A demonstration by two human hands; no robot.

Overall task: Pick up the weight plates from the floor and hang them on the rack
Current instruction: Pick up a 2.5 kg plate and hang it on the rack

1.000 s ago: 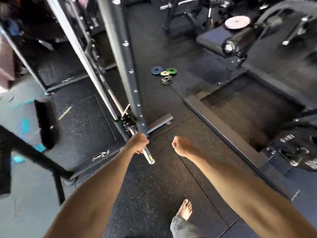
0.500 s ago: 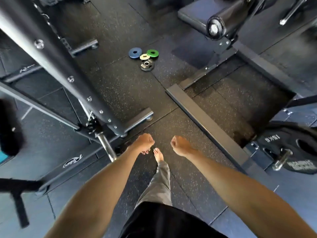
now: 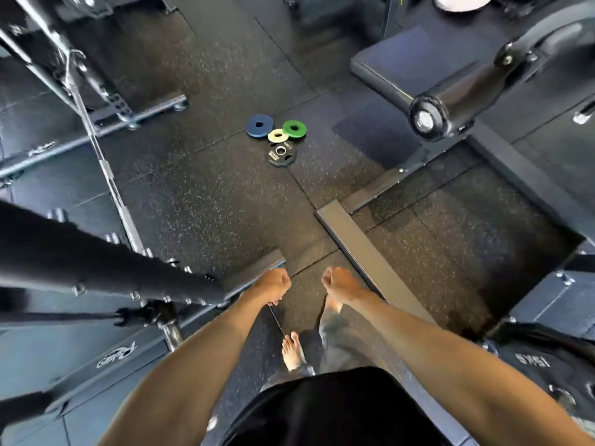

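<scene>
- The black steel rack upright (image 3: 96, 272) with bolt heads along it slants across the left of the view, its foot just left of the left hand.
- The left hand (image 3: 272, 284) is curled into an empty fist, knuckles forward, forearm stretched straight out over the speckled black rubber floor (image 3: 199, 201).
- The right hand (image 3: 338, 283) is likewise a closed fist with nothing in it, near the left hand and level with it, its forearm running back to the lower right.
- Four small weight plates lie flat on the floor well ahead of both fists, about midway between them in line, untouched.
- The blue round plate (image 3: 259, 125) is leftmost; the small pale cream plate (image 3: 278, 135) touches it and overlaps the edge of the green round plate (image 3: 294, 128) on the right.
- The black rubber-coated plate with a metal-ringed hole (image 3: 281, 154) sits just nearer than the cream one, closest to the hands.
- All four show their faces and centre holes upward; being discs, they have no long axis.
- A bare foot (image 3: 293, 350) stands below the fists.
- A large black plate marked 15KG (image 3: 544, 365) sits at the lower right.
</scene>
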